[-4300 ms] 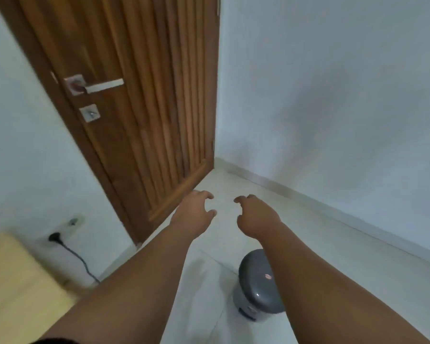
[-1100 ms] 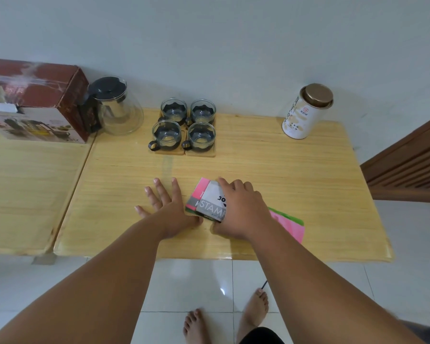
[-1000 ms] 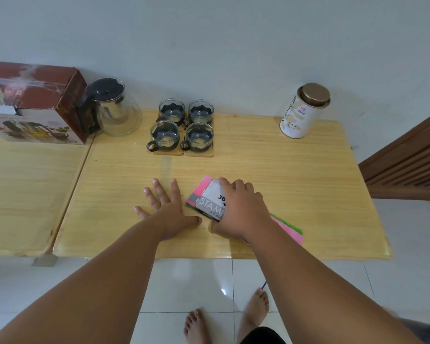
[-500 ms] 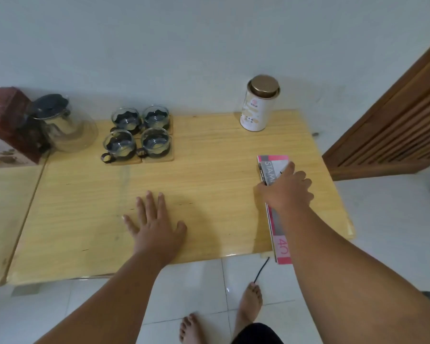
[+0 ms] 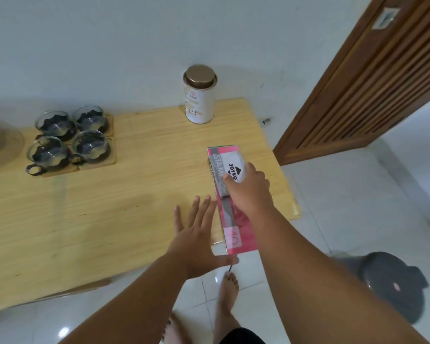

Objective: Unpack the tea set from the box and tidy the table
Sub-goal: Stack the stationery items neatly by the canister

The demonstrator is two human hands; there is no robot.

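Four glass cups [image 5: 70, 142] stand on wooden coasters at the back left of the wooden table [image 5: 134, 184]. A slice of the glass teapot [image 5: 0, 142] shows at the left edge. A pink booklet [image 5: 238, 239] lies near the table's right end, its near end hanging over the front edge. A white Joyko box [image 5: 230, 165] sits on top of it. My right hand [image 5: 250, 188] lies over that box with its fingers curled around it. My left hand [image 5: 196, 234] is flat with straight fingers just left of the booklet, at the table's front edge.
A white tea tin [image 5: 199, 98] with a bronze lid stands at the back of the table by the wall. A wooden slatted door [image 5: 370, 83] is at the right. A grey pedal bin [image 5: 392, 281] sits on the tiled floor beside my right arm. My bare feet are below.
My right hand has slid the box and pink booklet from the table's middle to its right end. My left hand has followed to the right. The view turned right, so the red box left the frame.
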